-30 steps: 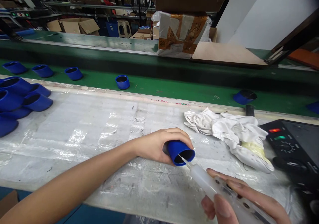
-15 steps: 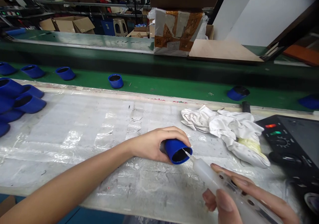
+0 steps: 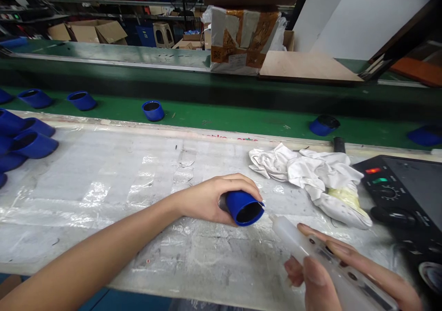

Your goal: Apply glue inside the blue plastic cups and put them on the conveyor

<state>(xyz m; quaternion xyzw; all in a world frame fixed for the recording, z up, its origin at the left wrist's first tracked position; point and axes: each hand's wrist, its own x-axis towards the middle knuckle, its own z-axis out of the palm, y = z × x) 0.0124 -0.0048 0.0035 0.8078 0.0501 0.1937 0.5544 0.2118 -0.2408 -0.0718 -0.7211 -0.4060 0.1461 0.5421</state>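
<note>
Whereas the nozzle sat inside it a second ago, the dispenser [image 3: 311,251] gripped by the right hand [image 3: 345,274] is now withdrawn just right of the blue cap [image 3: 241,206], which the left hand [image 3: 207,198] clasps on the desk [image 3: 103,186]; that application looks finished.

A single view is given, taken from the person's head and aimed forward and down. The desk [image 3: 103,182] is seen from close above its near edge, the hands at the bottom; the conveyor belt [image 3: 221,117] and shelves are caught beyond its far edge.
</note>
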